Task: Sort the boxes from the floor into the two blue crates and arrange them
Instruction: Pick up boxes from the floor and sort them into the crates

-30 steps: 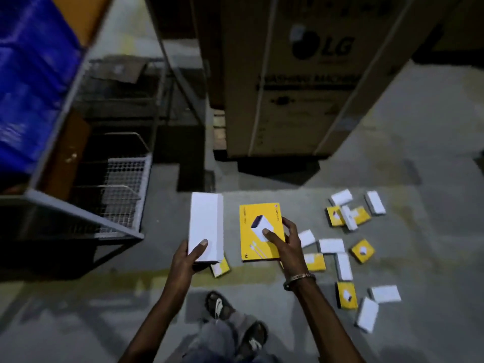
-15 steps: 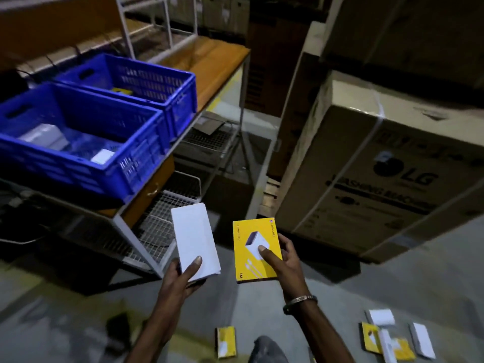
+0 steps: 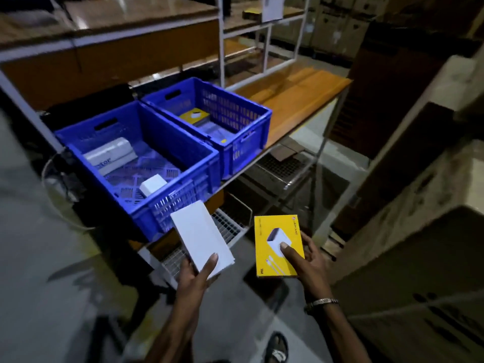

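white box, yellow box, held

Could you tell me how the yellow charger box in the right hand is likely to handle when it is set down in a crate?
The yellow charger box looks like stiff, flat-sided card, so it should probably lie flat without rolling. The right hand holds it with a thumb on top, suggesting it is fairly light. Its printed face looks smooth, so it may slide against the box already in the far blue crate.

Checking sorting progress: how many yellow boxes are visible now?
2. One yellow box is held in the right hand; another yellow box lies in the far blue crate. Others may be hidden.
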The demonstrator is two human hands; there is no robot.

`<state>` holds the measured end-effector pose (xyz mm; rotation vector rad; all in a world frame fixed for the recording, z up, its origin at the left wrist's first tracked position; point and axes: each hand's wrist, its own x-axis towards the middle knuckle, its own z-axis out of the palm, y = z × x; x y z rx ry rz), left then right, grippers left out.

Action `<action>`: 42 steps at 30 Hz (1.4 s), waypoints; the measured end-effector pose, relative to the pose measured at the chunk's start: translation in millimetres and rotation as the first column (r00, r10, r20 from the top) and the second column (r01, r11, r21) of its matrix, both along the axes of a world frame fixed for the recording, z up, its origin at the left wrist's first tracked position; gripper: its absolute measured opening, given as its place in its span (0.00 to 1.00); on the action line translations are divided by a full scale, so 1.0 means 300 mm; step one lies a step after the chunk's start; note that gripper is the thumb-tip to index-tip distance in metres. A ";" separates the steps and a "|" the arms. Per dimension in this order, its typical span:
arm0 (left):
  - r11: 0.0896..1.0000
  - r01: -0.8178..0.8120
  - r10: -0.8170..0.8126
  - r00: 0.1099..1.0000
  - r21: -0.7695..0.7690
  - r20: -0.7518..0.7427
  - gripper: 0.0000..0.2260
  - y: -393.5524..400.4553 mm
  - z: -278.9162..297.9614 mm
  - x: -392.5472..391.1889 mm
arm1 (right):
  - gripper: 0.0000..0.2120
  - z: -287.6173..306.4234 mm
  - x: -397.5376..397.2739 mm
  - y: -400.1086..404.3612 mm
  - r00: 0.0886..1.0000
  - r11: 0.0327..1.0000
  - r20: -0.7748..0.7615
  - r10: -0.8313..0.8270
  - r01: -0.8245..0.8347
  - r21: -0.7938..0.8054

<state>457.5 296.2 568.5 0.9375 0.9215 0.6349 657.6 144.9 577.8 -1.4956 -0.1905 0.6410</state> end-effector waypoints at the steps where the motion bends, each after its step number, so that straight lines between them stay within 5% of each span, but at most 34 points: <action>1: 0.999 -0.049 0.049 0.999 -0.004 0.004 0.19 0.009 0.009 0.049 | 0.27 0.011 0.057 0.034 1.000 1.000 -0.006 0.029 -0.029 0.011; 16: 0.896 -0.434 0.435 0.900 0.097 0.003 0.11 0.334 0.175 0.334 | 0.22 0.070 0.460 0.658 0.920 0.919 0.001 0.392 -0.392 0.042; 26: 0.791 -0.544 0.580 0.813 0.282 -0.059 0.12 0.772 0.228 0.464 | 0.16 0.231 0.807 1.161 0.914 0.935 0.207 0.349 -0.356 -0.006; 28: 0.789 -0.549 0.595 0.795 0.276 -0.117 0.18 0.841 0.195 0.461 | 0.17 0.239 0.877 1.264 0.892 0.934 0.278 0.356 -0.352 -0.067; 30: 0.797 -0.558 0.600 0.778 0.233 -0.186 0.30 0.887 0.172 0.460 | 0.22 0.228 0.934 1.364 0.837 0.911 0.358 0.413 -0.374 -0.177; 33: 0.807 -0.474 0.584 0.729 0.351 -0.357 0.29 0.950 0.147 0.485 | 0.33 0.190 1.015 1.511 0.707 0.844 0.464 0.534 -0.411 -0.346; 36: 0.908 -0.332 0.420 0.725 0.257 -0.546 0.37 1.020 0.100 0.491 | 0.28 0.168 1.037 1.598 0.569 0.698 0.415 0.710 -0.491 -0.522; 39: 0.983 -0.097 0.185 0.560 0.158 -0.808 0.33 1.059 0.046 0.497 | 0.21 0.128 1.058 1.633 0.377 0.523 0.382 0.843 -0.417 -0.743; 42: 0.984 0.073 0.129 0.356 0.165 -0.926 0.25 1.044 0.035 0.512 | 0.21 0.123 1.065 1.611 0.242 0.559 0.509 0.826 -0.239 -0.794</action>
